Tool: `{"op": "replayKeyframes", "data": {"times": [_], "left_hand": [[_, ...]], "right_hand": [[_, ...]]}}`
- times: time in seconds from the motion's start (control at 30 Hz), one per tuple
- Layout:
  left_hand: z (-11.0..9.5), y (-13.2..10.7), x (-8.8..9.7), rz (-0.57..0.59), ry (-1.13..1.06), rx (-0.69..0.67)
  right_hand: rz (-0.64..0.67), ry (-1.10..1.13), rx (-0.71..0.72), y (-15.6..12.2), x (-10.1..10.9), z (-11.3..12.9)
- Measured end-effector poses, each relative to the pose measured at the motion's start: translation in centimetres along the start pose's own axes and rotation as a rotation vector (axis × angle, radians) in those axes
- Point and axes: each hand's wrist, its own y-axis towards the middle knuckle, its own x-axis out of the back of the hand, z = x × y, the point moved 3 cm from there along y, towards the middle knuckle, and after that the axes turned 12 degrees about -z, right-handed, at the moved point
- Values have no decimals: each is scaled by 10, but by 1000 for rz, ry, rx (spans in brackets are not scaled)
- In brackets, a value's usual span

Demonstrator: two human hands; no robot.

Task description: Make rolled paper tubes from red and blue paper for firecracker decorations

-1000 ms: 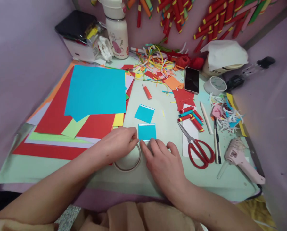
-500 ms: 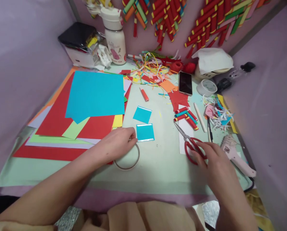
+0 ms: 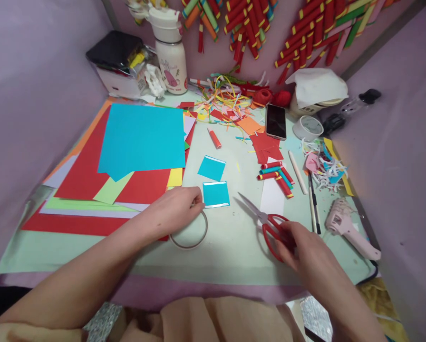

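My left hand (image 3: pixel 184 209) is closed, its fingertips pinching the upper edge of a thin roll of tape (image 3: pixel 188 247) beside a small blue paper piece (image 3: pixel 216 194). White strips run along that piece's top and bottom edges. Just above lies a second blue piece (image 3: pixel 212 168) with a white strip on top. Red-handled scissors (image 3: pixel 264 219) are in my right hand (image 3: pixel 296 244), blades closed and pointing up and left toward the blue pieces. Whether a strip of tape is pulled from the roll is hidden by my left fingers.
Stacked coloured paper sheets (image 3: pixel 141 137) cover the left. Small paper tubes (image 3: pixel 275 175) lie right of centre on white paper (image 3: pixel 272 197). Paper scraps (image 3: pixel 227 102), a phone (image 3: pixel 275 122) and a bottle (image 3: pixel 172 66) stand behind. A glue gun (image 3: pixel 352 230) lies at far right.
My right hand has lifted the scissors away from the white paper and moved them left and slightly nearer to me. My left hand stays at the tape roll.
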Motion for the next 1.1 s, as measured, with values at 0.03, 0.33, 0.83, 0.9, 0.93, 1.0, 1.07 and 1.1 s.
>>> {"op": "replayKeyframes", "data": {"times": [0.03, 0.33, 0.83, 0.9, 0.93, 1.0, 1.07, 1.1], "left_hand": [[0, 0, 0, -1, 0, 1], [0, 1, 0, 4, -13, 2], [0, 1, -3, 16, 12, -5], [0, 1, -3, 22, 6, -2], [0, 1, -3, 25, 5, 1], [0, 1, -3, 29, 6, 2], [1, 2, -3, 26, 11, 1], [1, 2, -3, 25, 14, 0]], "right_hand": [[17, 40, 33, 0, -2, 6], [-107, -77, 178, 7, 7, 39], [-172, -83, 262, 15, 1, 64], [-171, -84, 263, 16, 0, 64], [-169, -84, 263, 16, 0, 63], [-163, -83, 259, 17, -1, 63], [-155, -77, 254, 17, -1, 63], [-149, -71, 252, 17, -1, 63]]}}
